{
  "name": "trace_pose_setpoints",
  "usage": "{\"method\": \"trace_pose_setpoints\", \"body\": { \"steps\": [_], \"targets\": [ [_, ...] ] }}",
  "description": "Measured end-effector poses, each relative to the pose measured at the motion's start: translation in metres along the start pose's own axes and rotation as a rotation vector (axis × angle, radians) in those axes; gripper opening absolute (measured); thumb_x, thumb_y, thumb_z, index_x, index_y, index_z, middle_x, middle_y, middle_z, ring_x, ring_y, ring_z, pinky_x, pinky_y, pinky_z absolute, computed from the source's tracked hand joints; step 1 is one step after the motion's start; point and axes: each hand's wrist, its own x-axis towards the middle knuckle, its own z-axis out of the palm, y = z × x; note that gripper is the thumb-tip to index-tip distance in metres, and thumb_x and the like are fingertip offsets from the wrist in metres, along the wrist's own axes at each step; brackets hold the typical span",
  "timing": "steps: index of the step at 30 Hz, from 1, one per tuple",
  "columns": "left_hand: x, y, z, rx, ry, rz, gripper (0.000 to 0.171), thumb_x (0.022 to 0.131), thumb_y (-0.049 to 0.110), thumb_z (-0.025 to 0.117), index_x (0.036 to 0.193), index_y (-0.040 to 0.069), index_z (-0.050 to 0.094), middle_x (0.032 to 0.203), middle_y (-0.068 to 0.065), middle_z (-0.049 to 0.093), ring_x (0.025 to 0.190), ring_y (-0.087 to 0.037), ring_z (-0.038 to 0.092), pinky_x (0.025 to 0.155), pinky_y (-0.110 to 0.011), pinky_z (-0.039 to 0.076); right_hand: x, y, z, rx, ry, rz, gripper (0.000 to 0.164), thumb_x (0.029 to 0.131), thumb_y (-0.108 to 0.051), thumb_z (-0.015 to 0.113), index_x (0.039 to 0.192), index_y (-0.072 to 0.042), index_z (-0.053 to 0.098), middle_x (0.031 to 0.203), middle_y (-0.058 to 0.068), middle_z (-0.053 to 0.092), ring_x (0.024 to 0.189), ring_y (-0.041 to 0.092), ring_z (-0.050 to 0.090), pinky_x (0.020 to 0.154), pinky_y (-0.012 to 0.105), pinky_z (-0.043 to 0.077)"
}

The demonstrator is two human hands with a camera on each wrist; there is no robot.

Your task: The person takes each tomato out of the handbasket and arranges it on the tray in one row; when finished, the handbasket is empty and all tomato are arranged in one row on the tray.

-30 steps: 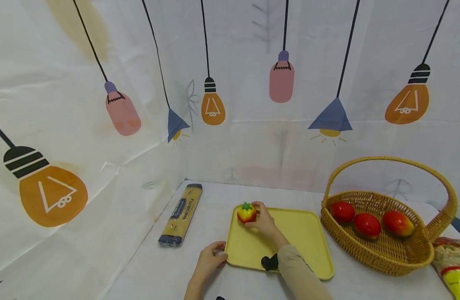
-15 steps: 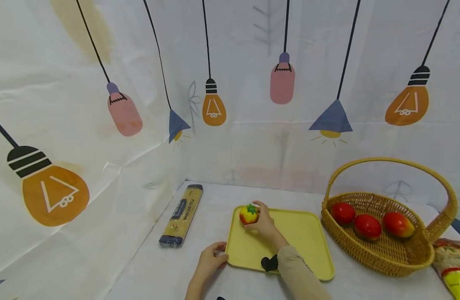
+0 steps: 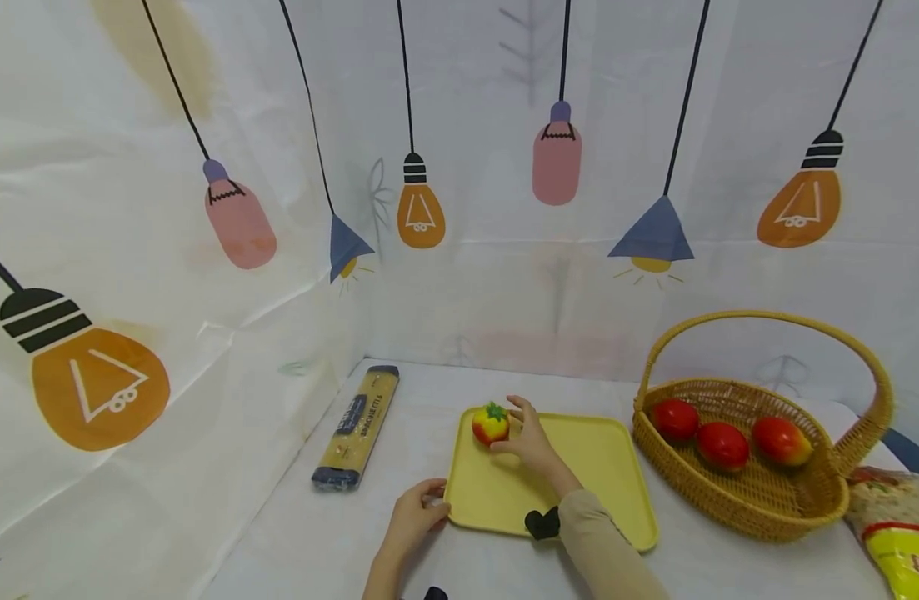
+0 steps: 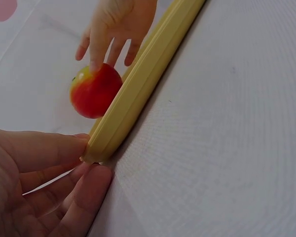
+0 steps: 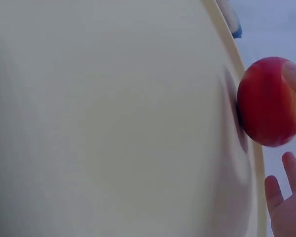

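Observation:
A red-and-yellow toy fruit (image 3: 491, 424) with a green leafy top rests at the far left corner of the yellow tray (image 3: 585, 467). My right hand (image 3: 532, 446) is beside it with spread fingers. Its thumb overlaps the fruit in the right wrist view; whether it touches, I cannot tell. The other fingers stand apart from the fruit. At the near left corner, my left hand (image 3: 414, 518) pinches the tray's edge, thumb above and fingers below, as the left wrist view shows.
A wicker basket (image 3: 729, 504) with a tall handle and several red fruits stands on the right. Beyond it lies a yellow-and-red food packet (image 3: 905, 533). A spaghetti pack (image 3: 357, 427) lies left of the tray. Patterned cloth (image 3: 459, 283) hangs behind.
The right hand has loosened from the toy fruit, its fingers now spread wider. The fruit's leafy top has tilted a little. The left hand still holds the tray's corner.

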Motion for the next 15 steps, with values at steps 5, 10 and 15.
{"method": "trace_pose_setpoints", "body": {
  "steps": [5,10,15],
  "targets": [
    [0.001,0.002,-0.001,0.003,0.007,0.034,0.041,0.077,-0.001,0.064,0.117,-0.010,0.056,0.099,-0.017,0.062,0.065,-0.012,0.060,0.057,-0.024,0.054,-0.002,-0.001,-0.011,0.026,-0.005,-0.024,0.089,0.069,-0.004,0.079,0.141,-0.002,0.025,0.146,0.019,0.025,0.131,0.039,0.029,0.107,0.054,0.025],
    [0.000,0.004,-0.001,0.025,0.012,0.042,0.041,0.078,0.000,0.064,0.117,-0.010,0.055,0.099,-0.017,0.062,0.064,-0.010,0.060,0.056,-0.024,0.054,-0.008,-0.004,-0.020,0.043,0.005,-0.025,0.088,0.071,-0.003,0.078,0.140,-0.003,0.024,0.146,0.022,0.023,0.131,0.040,0.028,0.106,0.055,0.024],
    [-0.001,0.002,0.000,0.034,0.011,0.030,0.042,0.078,0.001,0.064,0.118,-0.009,0.055,0.100,-0.017,0.062,0.065,-0.011,0.061,0.057,-0.025,0.054,-0.017,-0.007,-0.029,0.048,0.016,-0.021,0.084,0.073,0.002,0.074,0.140,-0.003,0.024,0.146,0.023,0.021,0.132,0.040,0.026,0.107,0.056,0.022]
  ]
}}
